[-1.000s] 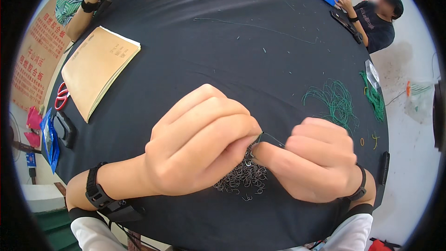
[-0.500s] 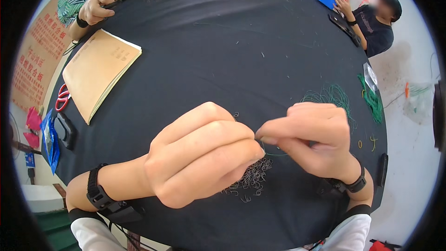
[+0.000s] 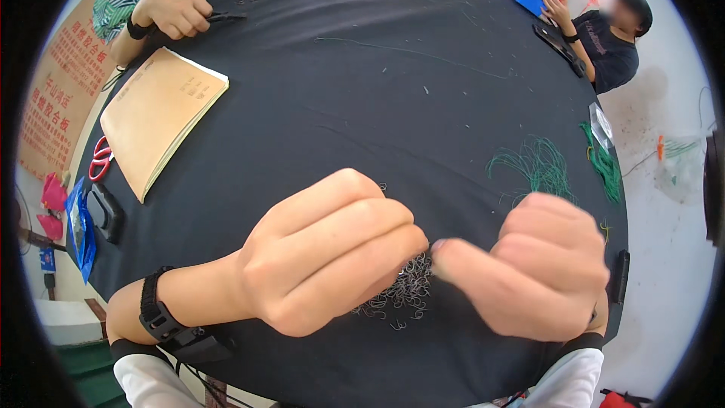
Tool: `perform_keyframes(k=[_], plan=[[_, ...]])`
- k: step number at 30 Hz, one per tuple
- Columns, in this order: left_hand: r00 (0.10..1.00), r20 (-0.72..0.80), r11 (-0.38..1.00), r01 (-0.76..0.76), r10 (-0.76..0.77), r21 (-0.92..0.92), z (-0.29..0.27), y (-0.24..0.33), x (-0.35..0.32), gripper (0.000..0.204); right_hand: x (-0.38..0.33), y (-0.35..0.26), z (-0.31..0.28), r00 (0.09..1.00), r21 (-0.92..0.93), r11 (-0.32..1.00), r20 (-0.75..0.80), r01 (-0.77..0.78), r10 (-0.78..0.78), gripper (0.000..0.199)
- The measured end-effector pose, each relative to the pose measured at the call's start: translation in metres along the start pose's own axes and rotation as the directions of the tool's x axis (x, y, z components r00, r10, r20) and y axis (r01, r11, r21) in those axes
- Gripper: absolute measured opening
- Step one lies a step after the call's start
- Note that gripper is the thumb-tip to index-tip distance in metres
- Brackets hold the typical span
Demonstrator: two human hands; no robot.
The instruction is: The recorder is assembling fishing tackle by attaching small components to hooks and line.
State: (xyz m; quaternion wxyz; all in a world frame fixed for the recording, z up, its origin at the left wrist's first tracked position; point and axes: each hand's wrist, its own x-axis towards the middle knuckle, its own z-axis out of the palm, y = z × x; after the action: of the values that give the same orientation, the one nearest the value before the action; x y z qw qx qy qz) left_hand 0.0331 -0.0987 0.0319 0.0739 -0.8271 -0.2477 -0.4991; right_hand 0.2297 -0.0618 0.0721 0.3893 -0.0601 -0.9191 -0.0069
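We work over a black table [image 3: 393, 91]. Far left of our grip lies a tan booklet [image 3: 158, 117]; right of it, loose green wire [image 3: 540, 166]. Our left hand [image 3: 332, 253] and right hand [image 3: 540, 276] are curled, fingertips meeting; what they pinch we cannot tell. Just beneath lies the pile of small metal hooks [image 3: 400, 295]. Half a second ago our right hand sat higher; now it has dropped closer.

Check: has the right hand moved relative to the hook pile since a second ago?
Yes. The right hand rose off the pile of small metal hooks, then came back down to its right edge.
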Motion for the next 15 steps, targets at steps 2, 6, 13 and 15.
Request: perform_keyframes(k=[2, 6, 13, 15], plan=[[0.999, -0.019, 0.999, -0.03, 0.03, -0.023, 0.002, 0.0, 0.001, 0.022, 0.004, 0.003, -0.004, 0.999, -0.025, 1.0, -0.034, -0.014, 0.013, 0.033], [0.999, -0.003, 0.996, -0.048, 0.048, -0.078, -0.001, 0.001, 0.003, 0.02, 0.003, 0.014, -0.004, 0.986, 0.127, 0.978, 0.024, -0.168, 0.167, 0.023], [0.998, -0.055, 0.998, 0.003, -0.006, -0.056, 0.0, 0.001, 0.0, 0.019, -0.009, 0.017, 0.007, 0.889, 0.441, 0.773, 0.267, -0.455, 0.372, 0.01], [0.996, -0.079, 0.998, 0.037, -0.04, -0.045, 0.002, 0.002, -0.001, 0.02, -0.01, 0.014, 0.01, 0.877, 0.479, 0.736, 0.288, -0.479, 0.384, 0.008]])
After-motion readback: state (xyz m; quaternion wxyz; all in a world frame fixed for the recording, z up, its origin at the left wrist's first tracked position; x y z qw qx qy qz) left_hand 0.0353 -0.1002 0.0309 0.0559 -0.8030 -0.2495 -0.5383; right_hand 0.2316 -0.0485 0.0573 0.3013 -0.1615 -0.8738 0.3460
